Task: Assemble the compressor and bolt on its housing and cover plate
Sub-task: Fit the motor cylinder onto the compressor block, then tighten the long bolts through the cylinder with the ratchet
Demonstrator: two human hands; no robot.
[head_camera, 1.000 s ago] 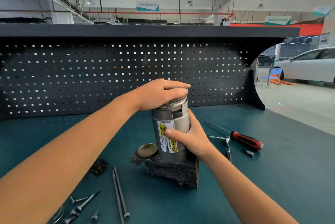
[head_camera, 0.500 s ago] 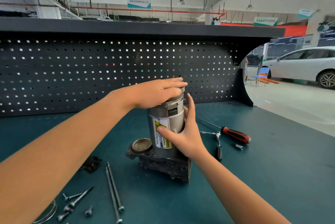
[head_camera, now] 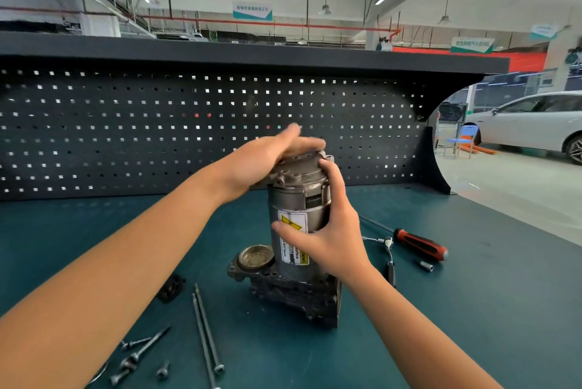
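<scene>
- While it stood upright on its dark cast base [head_camera: 296, 300], the compressor [head_camera: 297, 218] occupied the middle of the green worktop [head_camera: 472, 310], in front of the black pegboard [head_camera: 126, 124].
- A grey cylindrical housing [head_camera: 293, 209] formed its body and carried a white and yellow warning label [head_camera: 292, 232] on the near side.
- The cover plate [head_camera: 299, 168] sat on top of the housing, its small holes visible on the upper face.
- A round metal cup [head_camera: 255, 257] sat on the base at the left foot of the housing.
- The left hand [head_camera: 261, 162] lay flat and open on the cover plate, fingers extended and blurred; it enclosed nothing.
- The right hand [head_camera: 324, 231] gripped the housing from the right side, thumb across the label and index finger reaching up to the plate's edge.
- Two long bolts [head_camera: 204, 335] lay side by side on the worktop, near the front left of the base.
- Several shorter bolts [head_camera: 141, 354] were scattered further left, near the front edge.
- A small black part [head_camera: 171, 288] lay to the left of the base; its kind could not be told.
- A ratchet handle [head_camera: 390, 259] lay just right of the right wrist.
- A red-and-black screwdriver [head_camera: 419, 244] lay beyond the ratchet, with a small socket [head_camera: 426, 266] beside it.
- A white car [head_camera: 532, 121] stood on the shop floor past the right end of the worktop.
</scene>
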